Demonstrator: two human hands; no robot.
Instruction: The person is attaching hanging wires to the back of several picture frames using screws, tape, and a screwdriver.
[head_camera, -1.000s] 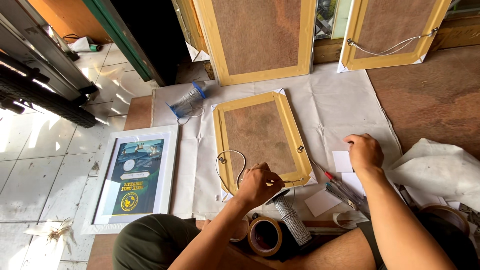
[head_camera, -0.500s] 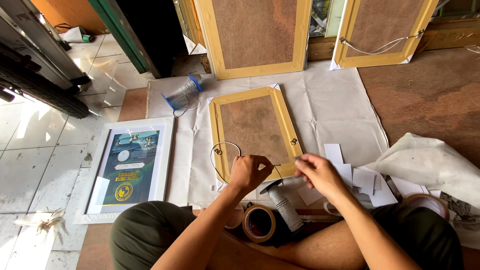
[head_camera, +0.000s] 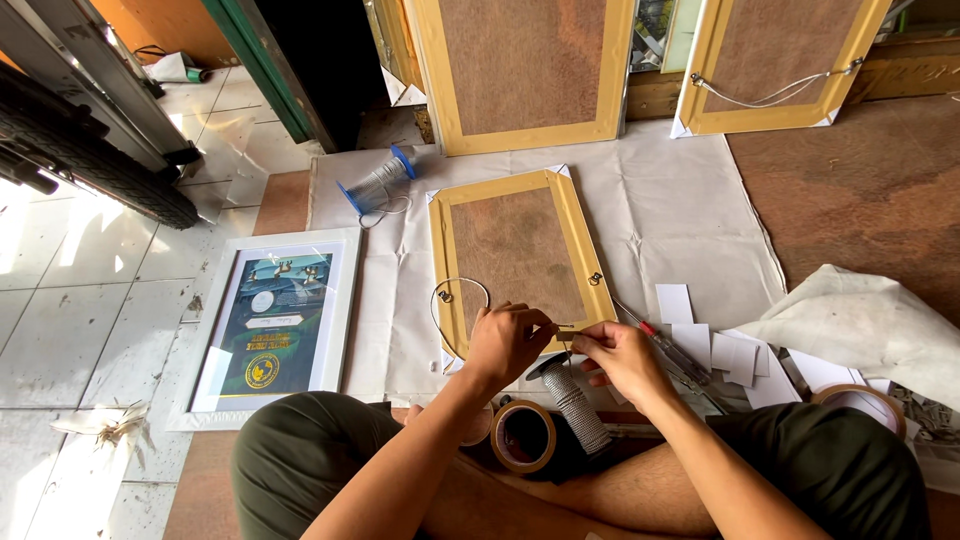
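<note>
White sheet (head_camera: 680, 210) on floor, wooden frame (head_camera: 520, 255) face down on it. Left hand (head_camera: 505, 342) and right hand (head_camera: 620, 355) at frame near edge, each pinching thin wire. Wire loop (head_camera: 455, 300) hooked on frame left side; right-side hook (head_camera: 595, 279) not yet tied. Tape roll (head_camera: 522, 436) just below frame.

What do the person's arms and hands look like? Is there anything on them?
Both arms are bare, with no sleeves showing. The left hand and the right hand have no gloves, and no rings or watch can be seen. Dark green shorts cover the legs.
</note>
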